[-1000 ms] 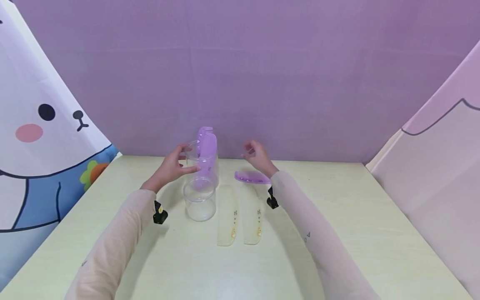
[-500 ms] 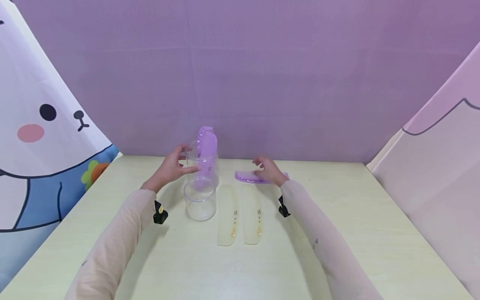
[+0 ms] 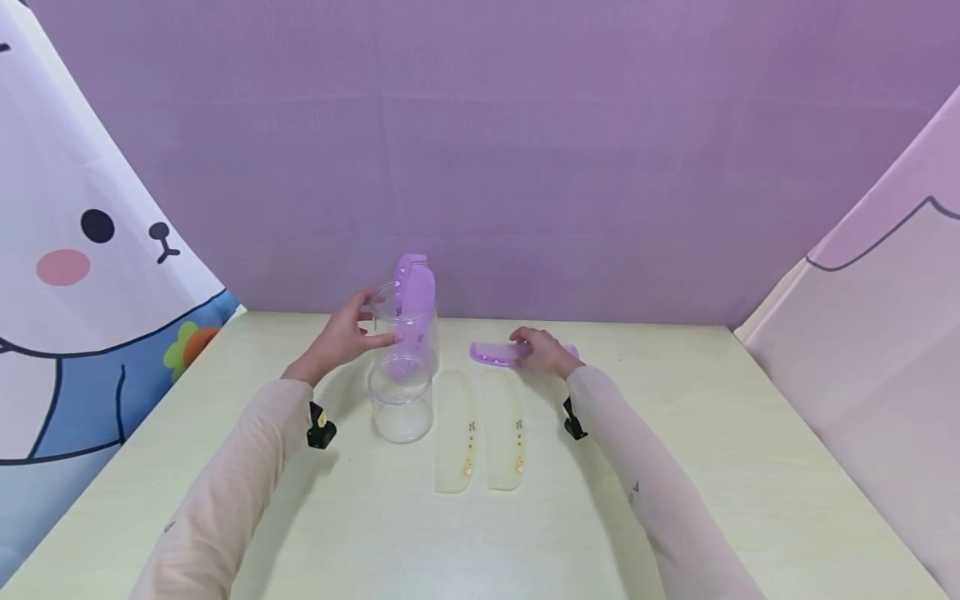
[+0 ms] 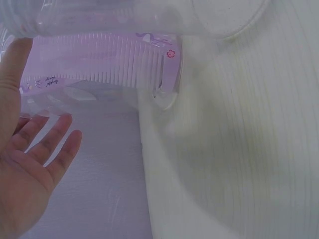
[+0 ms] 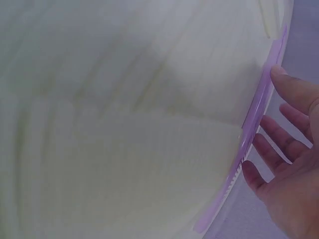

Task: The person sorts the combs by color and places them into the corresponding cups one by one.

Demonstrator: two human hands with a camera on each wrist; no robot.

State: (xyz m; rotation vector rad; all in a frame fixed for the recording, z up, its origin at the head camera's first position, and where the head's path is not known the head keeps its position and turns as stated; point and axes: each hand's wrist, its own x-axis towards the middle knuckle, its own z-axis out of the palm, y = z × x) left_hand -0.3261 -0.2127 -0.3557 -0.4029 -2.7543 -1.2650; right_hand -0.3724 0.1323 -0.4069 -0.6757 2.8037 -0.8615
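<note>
My left hand point(image 3: 347, 335) grips the rim of a clear plastic cup point(image 3: 382, 346), thumb in front and fingers behind. Several purple combs point(image 3: 414, 292) stand upright inside this cup, their tops above the rim; the left wrist view shows a comb's teeth point(image 4: 109, 57) through its wall. Nearer me is a second clear cup point(image 3: 401, 417). My right hand point(image 3: 546, 353) is over another purple comb point(image 3: 491, 354) lying flat near the table's back edge. Its thumb and fingertips are at this comb point(image 5: 254, 112), with the fingers spread apart; a firm pinch does not show.
Two pale yellow combs point(image 3: 453, 450) lie side by side, pointing toward me, right of the nearer cup. A purple cloth point(image 3: 600, 167) hangs behind the light wooden table point(image 3: 675, 467). Printed cloths point(image 3: 75, 333) border both sides.
My right hand has moved right and down from above the table's back to the flat purple comb, its fingers closing in around it. The left hand has stayed on the cup.
</note>
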